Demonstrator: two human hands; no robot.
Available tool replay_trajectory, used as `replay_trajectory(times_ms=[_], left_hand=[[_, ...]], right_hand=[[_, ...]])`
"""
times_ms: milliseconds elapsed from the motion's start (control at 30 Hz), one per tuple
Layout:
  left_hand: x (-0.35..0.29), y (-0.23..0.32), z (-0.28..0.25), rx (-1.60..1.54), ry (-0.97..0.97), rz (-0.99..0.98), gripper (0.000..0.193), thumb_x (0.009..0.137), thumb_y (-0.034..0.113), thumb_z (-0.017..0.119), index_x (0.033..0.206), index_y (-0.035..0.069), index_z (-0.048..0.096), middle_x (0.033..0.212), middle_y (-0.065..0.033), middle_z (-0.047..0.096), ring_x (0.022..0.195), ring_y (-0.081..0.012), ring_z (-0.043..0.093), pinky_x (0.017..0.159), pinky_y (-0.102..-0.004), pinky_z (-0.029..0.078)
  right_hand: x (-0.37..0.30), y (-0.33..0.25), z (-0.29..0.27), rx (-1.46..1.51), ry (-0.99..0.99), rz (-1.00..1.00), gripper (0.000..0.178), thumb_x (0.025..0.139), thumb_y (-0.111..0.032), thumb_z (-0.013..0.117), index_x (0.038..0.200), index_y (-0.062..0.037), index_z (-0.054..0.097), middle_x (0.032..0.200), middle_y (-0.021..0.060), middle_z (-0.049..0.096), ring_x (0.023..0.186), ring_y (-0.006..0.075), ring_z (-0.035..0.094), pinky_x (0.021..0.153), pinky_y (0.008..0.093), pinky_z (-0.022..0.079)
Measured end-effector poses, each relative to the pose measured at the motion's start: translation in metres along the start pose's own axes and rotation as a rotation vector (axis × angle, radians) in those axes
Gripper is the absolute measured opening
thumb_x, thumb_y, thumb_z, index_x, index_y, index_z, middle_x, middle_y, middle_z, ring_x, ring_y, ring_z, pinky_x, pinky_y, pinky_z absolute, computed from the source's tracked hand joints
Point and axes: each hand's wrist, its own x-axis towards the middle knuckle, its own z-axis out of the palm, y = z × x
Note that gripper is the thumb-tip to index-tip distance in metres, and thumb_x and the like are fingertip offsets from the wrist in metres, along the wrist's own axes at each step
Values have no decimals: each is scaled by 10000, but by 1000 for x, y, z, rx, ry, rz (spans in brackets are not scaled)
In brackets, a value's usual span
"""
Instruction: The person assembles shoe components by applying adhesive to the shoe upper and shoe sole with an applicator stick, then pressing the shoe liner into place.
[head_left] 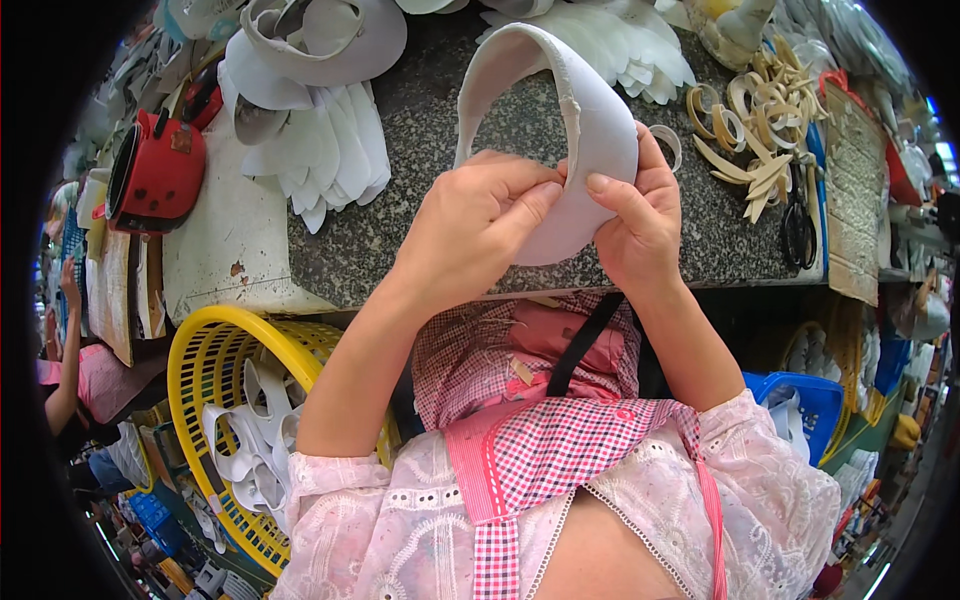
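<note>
Both my hands hold one curved white shoe-upper piece over the front edge of a speckled grey stone worktop. My left hand pinches the piece's lower edge from the left, thumb and forefinger pressed on it. My right hand grips the same edge from the right, its thumb lying flat on the white surface. The piece arches up and away from me like a band, with a raised seam along one rim. My hands nearly touch each other.
Stacks of white cut pieces lie at the back left. A red tin stands left; tan strips and black scissors right. A yellow basket with white pieces sits below left, a blue basket right. Another person works far left.
</note>
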Motion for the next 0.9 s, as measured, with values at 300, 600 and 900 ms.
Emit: replay_trajectory(times_ms=[300, 600, 900], left_hand=[[5, 3, 3, -22, 15, -47, 128, 681, 83, 712, 720, -16, 641, 694, -32, 631, 650, -84, 559, 610, -232, 437], [7, -4, 15, 160, 107, -18, 161, 638, 93, 725, 668, -8, 603, 670, -53, 583, 604, -111, 530, 558, -255, 421], [10, 21, -9, 481, 220, 520, 300, 665, 134, 740, 939, 49, 651, 867, -79, 647, 751, -177, 592, 673, -277, 457]], right_hand=[[-1, 6, -3, 41, -30, -57, 439, 752, 24, 619, 1147, 14, 427, 1007, 115, 589, 894, 180, 606, 827, 310, 480], [-3, 18, 0, -80, 72, -54, 445, 768, -30, 651, 1162, 11, 449, 1008, 99, 587, 873, 162, 594, 795, 290, 478], [20, 12, -26, 29, 121, 7, 406, 782, -65, 641, 1140, 33, 477, 966, 97, 591, 830, 140, 586, 713, 274, 490]])
